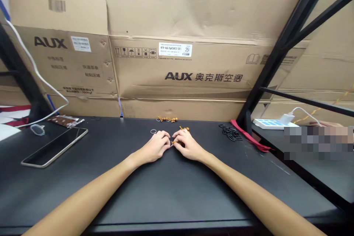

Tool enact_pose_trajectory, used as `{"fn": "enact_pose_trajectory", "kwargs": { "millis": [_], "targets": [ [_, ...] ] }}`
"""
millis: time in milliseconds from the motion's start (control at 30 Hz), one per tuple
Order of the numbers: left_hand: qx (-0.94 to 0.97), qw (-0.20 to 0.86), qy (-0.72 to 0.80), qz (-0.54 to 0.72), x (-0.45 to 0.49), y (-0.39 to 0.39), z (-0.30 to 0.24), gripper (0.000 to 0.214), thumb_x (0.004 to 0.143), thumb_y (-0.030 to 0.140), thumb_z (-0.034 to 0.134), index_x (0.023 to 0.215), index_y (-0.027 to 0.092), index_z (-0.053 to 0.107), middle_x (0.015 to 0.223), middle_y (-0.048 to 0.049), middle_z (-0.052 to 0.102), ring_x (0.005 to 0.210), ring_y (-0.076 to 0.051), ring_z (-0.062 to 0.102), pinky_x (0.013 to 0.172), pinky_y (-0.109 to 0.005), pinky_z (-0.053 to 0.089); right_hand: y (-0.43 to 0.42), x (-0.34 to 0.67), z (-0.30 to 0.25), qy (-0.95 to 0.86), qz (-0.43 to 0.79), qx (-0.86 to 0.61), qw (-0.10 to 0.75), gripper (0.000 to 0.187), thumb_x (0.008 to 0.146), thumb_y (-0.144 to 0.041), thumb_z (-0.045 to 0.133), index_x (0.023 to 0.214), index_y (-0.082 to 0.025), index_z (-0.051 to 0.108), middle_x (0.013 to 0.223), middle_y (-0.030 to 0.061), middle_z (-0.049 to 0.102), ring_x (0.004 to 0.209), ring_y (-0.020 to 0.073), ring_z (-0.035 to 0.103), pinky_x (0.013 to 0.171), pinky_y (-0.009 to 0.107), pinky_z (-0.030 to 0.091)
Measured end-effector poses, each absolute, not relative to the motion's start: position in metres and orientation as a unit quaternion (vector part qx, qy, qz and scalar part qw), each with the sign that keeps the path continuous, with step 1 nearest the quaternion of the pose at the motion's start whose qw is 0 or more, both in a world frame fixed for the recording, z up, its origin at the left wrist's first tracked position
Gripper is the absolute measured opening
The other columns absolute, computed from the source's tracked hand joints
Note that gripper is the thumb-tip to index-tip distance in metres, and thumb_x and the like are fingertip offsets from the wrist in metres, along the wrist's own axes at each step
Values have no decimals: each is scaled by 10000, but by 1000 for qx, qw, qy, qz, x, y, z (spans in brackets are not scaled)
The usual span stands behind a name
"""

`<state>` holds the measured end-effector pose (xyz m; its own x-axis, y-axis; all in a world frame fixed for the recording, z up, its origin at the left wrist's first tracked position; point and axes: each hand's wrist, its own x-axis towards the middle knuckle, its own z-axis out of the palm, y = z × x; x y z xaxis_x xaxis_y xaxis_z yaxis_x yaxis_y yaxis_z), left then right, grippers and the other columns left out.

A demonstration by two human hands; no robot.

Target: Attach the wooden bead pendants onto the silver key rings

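My left hand (156, 146) is closed in a pinch near the middle of the table. Its fingertips hide most of what they hold; a small pale, metallic-looking bit shows beside them. Facing it, almost touching, my right hand (189, 145) is closed on an orange cord (173, 142) of a beaded keychain. Orange-brown beads (187, 129) show just past the right knuckles; I cannot tell if they belong to the same piece. A loose metal key ring (153, 131) lies beyond my left hand. Farther back are beaded keychains (167, 119) with rings.
A phone (55, 147) lies left, near a brown packet (65, 120) and a white cable (35, 66). Black rings (231, 132) and a red strap (250, 136) lie right. Cardboard boxes (177, 18) stand behind. Beyond the black frame are a power strip (272, 123) and another person's hand.
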<state>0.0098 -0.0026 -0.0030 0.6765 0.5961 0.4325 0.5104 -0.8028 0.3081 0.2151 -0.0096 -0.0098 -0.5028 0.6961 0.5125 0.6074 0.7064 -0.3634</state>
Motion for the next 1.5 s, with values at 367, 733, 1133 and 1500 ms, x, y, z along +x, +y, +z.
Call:
{"fn": "enact_pose_trajectory", "kwargs": {
  "millis": [367, 733, 1133, 1500],
  "targets": [
    [912, 68, 312, 257, 12, -6, -2, 169, 908, 207, 448, 787, 172, 561, 1081, -86, 519, 991, -213, 484, 929, -407, 420, -19, 209, -5, -874, 62, -339, 342, 127, 831, -177, 544, 714, -204, 586, 1041, 67, 582, 1013, 221, 484, 952, 449, 380],
    [915, 53, 314, 249, 10, -7, -1, 177, 873, 342, 549, 800, 184, 582, 1091, -77, 501, 1012, -221, 481, 922, -405, 409, -9, 216, -10, -854, 43, -386, 347, 155, 812, -173, 547, 662, -192, 577, 990, 69, 601, 946, 219, 486, 914, 443, 377],
    [903, 38, 329, 273, 11, -6, -2, 158, 888, 283, 530, 820, 203, 648, 1105, -66, 530, 1045, -221, 475, 969, -429, 376, -7, 216, -12, -844, 48, -389, 367, 178, 857, -217, 528, 688, -194, 579, 970, 67, 605, 934, 210, 497, 888, 421, 390],
    [899, 50, 336, 275, 11, -8, -1, 156, 887, 248, 519, 815, 190, 645, 1106, -68, 532, 1043, -219, 475, 968, -422, 382, -11, 214, -9, -853, 50, -375, 358, 155, 854, -210, 534, 708, -194, 581, 1000, 63, 598, 952, 203, 498, 906, 416, 393]
  ]
}}
